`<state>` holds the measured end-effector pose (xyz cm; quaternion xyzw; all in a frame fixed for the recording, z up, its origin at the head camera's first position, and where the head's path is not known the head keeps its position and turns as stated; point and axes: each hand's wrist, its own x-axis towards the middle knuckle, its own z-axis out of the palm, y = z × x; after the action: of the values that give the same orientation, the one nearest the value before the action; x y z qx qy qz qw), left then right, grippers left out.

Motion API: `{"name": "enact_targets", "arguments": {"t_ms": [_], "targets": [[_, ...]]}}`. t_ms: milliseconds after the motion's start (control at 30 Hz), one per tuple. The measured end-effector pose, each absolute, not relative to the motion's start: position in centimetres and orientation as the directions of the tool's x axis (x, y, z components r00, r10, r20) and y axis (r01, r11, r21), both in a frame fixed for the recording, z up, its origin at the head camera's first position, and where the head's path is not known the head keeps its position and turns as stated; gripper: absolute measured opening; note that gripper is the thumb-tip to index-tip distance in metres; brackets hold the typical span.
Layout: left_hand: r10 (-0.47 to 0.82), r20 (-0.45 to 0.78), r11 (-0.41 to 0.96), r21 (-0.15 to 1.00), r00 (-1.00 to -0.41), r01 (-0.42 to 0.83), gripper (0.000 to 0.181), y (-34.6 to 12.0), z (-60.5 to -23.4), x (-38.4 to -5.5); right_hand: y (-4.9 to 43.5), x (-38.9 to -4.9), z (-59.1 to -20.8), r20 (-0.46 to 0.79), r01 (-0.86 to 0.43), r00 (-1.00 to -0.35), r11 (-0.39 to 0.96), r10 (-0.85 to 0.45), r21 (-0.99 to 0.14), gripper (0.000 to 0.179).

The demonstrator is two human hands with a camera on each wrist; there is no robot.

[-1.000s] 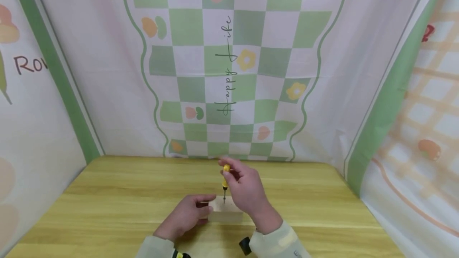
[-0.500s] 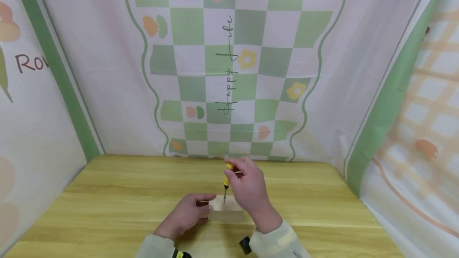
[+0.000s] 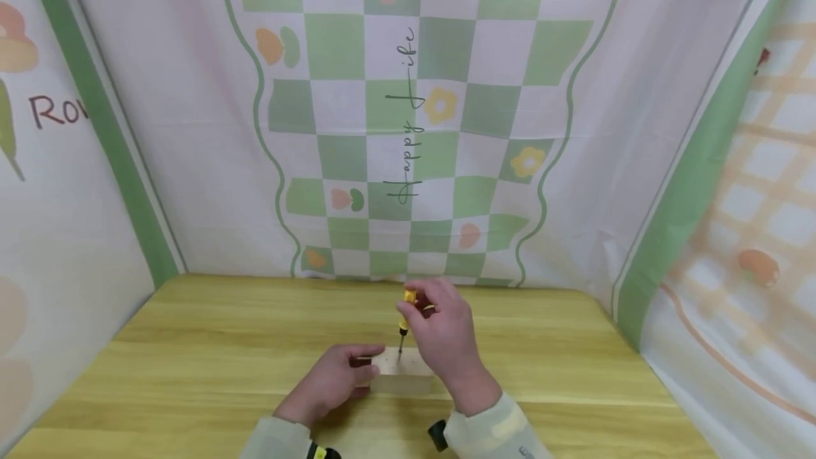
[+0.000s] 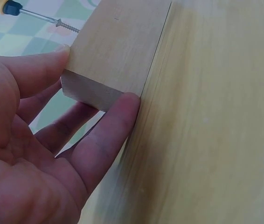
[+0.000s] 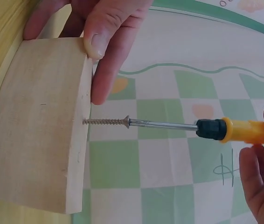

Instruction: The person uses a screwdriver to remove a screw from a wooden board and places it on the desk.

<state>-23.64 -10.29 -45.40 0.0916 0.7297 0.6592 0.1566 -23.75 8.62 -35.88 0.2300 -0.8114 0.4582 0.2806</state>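
The right hand (image 3: 446, 338) pinches a yellow-handled screwdriver (image 5: 248, 130), and the screwdriver's tip touches the head of a screw (image 5: 106, 122). The screw stands up from the top of a wooden block (image 5: 34, 121), with most of it sticking out. The left hand (image 3: 331, 377) holds the block's left end between thumb and fingers, on the wooden table (image 3: 191, 346).

Block (image 3: 401, 384) on table (image 3: 542, 346), just right of left hand (image 3: 338, 377), end touching thumb and fingers. Right hand (image 3: 443, 331) to right of left hand, higher up, near block's right end. Screwdriver (image 5: 251, 131) in right hand, left of palm, tip down. Screw (image 5: 106, 122) under screwdriver tip, right of left hand, its point at block's top. Table under both hands. Cloth (image 3: 341, 108) past both hands, behind table.
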Motion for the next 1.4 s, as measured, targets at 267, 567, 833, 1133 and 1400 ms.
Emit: {"name": "enact_targets", "arguments": {"t_ms": [267,567,833,1133,1400], "targets": [[0.345,-0.091,0.113,0.992,-0.934,-0.054,0.037,-10.31,-45.46,-23.75,8.75,-23.94,-36.05,0.637,-0.619,-0.762,0.424,-0.119,-0.662,0.023],[0.347,-0.103,0.131,0.989,-0.932,-0.061,0.036,-10.46,-45.56,-23.95,8.56,-23.65,-35.77,0.609,-0.601,-0.782,0.421,-0.133,-0.679,0.029],[0.347,-0.093,0.123,0.991,-0.933,-0.054,0.035,-10.41,-45.58,-23.95,8.67,-23.83,-35.8,0.549,-0.522,-0.836,0.342,-0.02,-0.782,0.013],[0.336,-0.113,0.11,0.991,-0.935,-0.081,0.036,-10.41,-45.5,-23.86,8.83,-23.88,-36.06,0.554,-0.528,-0.832,0.342,-0.026,-0.777,0.028],[0.352,-0.103,0.131,0.99,-0.93,-0.06,0.035,-10.48,-45.52,-23.91,8.61,-23.98,-36.29,0.575,-0.564,-0.814,0.344,-0.079,-0.751,0.023]]}}
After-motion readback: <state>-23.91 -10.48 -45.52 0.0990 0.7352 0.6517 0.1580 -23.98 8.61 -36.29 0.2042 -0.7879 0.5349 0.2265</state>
